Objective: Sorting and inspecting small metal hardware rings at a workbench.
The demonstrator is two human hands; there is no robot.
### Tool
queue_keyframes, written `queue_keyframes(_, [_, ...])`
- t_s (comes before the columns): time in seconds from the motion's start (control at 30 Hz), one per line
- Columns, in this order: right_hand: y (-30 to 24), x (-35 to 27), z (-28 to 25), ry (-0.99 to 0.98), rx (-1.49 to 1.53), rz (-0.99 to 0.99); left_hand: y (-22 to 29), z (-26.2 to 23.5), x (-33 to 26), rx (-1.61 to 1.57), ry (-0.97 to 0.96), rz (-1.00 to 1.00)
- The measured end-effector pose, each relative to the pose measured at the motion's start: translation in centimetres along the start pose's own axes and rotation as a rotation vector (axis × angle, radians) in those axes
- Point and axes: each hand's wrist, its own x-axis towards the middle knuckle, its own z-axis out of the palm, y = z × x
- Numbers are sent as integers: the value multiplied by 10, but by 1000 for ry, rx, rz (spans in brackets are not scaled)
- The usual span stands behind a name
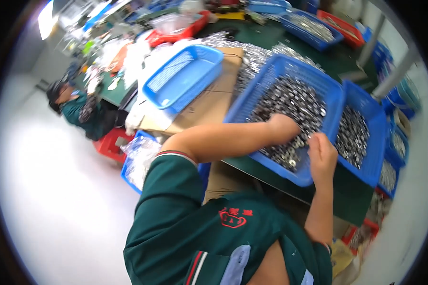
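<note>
A deep blue plastic basket (271,71) stands in front of me, holding a heap of small shiny metal parts (295,97). My left hand (284,129) reaches across into it and rests on the heap; its fingers point down and are hidden. At the basket's near right side is my right hand (322,153), its fingers curled closed. Whatever it may hold is too small or hidden to make out. Paler ring-like parts (291,161) lie in the near corner of the basket, close to both hands.
To the right stands a second blue basket (373,135) of similar metal parts. An openwork blue basket (178,90) sits on cardboard (209,107) at the left. Loose metal pieces (257,59) cover the green table behind. Another person (83,107) sits at far left.
</note>
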Motion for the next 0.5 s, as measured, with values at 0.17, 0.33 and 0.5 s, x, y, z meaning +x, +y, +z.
queue_keyframes(0.17, [-10, 0, 3, -19, 94, 80, 12, -25, -17, 30, -98, 14])
queue_keyframes(0.33, [-11, 2, 5, -11, 95, 78, 9, -26, -21, 6, -74, 34])
queue_keyframes(0.5, [-11, 4, 5, -24, 118, 99, 5, -26, -18, -24, -25, -7])
